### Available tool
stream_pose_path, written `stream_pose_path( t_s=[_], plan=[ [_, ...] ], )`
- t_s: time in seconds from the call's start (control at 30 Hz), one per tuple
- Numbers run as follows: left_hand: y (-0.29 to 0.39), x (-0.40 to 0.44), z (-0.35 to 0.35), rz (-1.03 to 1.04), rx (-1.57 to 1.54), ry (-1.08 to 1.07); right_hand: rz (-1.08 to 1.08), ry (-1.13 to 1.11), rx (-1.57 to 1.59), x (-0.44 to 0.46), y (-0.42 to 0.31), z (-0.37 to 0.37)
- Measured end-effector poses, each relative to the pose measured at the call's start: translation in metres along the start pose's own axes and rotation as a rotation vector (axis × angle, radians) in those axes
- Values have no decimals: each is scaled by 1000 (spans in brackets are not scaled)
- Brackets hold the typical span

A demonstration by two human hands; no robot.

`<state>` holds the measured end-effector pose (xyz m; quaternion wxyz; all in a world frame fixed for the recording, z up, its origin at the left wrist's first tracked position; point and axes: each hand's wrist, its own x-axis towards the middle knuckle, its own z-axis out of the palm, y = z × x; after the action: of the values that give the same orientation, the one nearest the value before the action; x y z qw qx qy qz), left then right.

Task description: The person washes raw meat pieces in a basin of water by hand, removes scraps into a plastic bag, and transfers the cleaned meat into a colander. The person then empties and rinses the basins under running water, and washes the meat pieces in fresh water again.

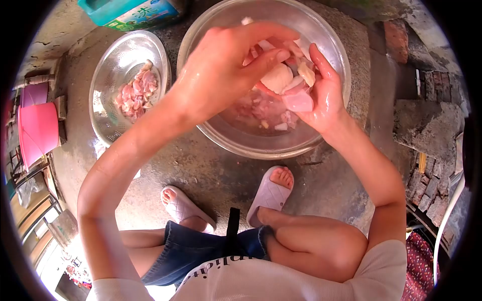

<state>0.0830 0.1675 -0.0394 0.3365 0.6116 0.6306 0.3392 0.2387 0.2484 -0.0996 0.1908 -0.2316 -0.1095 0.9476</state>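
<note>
Pale pink and whitish raw meat pieces (298, 100) are gathered between my two hands above a large metal basin (221, 133). My right hand (329, 98) is cupped around the pile from the right, its thumb pointing up. From the left, my left hand (226, 62) curls over the same pieces, thumb and index finger apart; its other fingers are partly hidden. Cloudy water with more meat bits (256, 110) lies in the basin below. An oval metal colander (103, 75) to the left holds a heap of pinker meat pieces (138, 90).
A teal plastic jug (135, 12) stands behind the colander. Pink tubs (39, 130) are at the far left. My slippered feet (273, 188) rest on the concrete floor in front of the basin. Bricks (437, 193) and a white hose (448, 215) lie along the right side.
</note>
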Motion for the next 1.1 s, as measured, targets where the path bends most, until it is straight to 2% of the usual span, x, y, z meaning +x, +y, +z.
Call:
stream_pose_path(
  t_s=[0.03, 0.1, 0.17, 0.23, 0.27, 0.4, 0.47, 0.53, 0.6, 0.7, 0.73, 0.83, 0.87, 0.97, 1.0, 1.1],
  plan=[
    [2, 1, -3, 42, 218, -18, 12, -23, 17, -2, 0, 2],
    [-8, 2, -8, 330, 411, 60, 40, -84, 73, -4, 0, 2],
    [-14, -1, -5, 438, 386, 104, 74, -164, 151, -3, -1, -3],
    [-18, -7, 10, 362, 136, 107, 60, -119, 86, -5, 0, 1],
    [-23, -8, 15, 384, 164, 159, 54, -96, 53, -6, 1, 3],
    [-23, -12, 30, -100, -719, 190, -28, 5, -90, -4, 6, 18],
    [-22, -10, 49, -172, -1159, 294, -133, 100, -225, 4, 12, 23],
    [-19, -7, 68, -207, -1532, 390, -264, 120, -436, 7, 21, 37],
    [-20, -4, 76, -234, -1697, 448, -352, 144, -597, 10, 26, 37],
    [-18, -5, 84, -337, -1883, 563, -599, 18, -1085, 19, 27, 33],
    [-19, -6, 86, -370, -1921, 597, -524, 53, -1229, 19, 22, 33],
    [-23, -16, 89, -438, -2027, 563, -1395, -46, -2251, 37, 5, 30],
    [-24, -16, 87, -377, -2079, 507, -1158, -11, -2246, 33, 1, 33],
    [-18, -25, 75, -245, -2162, 406, -1060, -105, -2052, 17, -11, 55],
    [-20, -29, 71, -208, -2172, 353, -899, -123, -1761, 8, -14, 55],
    [-28, -35, 65, -249, -2200, 389, -864, -442, -2045, -20, -17, 68]
  ],
)
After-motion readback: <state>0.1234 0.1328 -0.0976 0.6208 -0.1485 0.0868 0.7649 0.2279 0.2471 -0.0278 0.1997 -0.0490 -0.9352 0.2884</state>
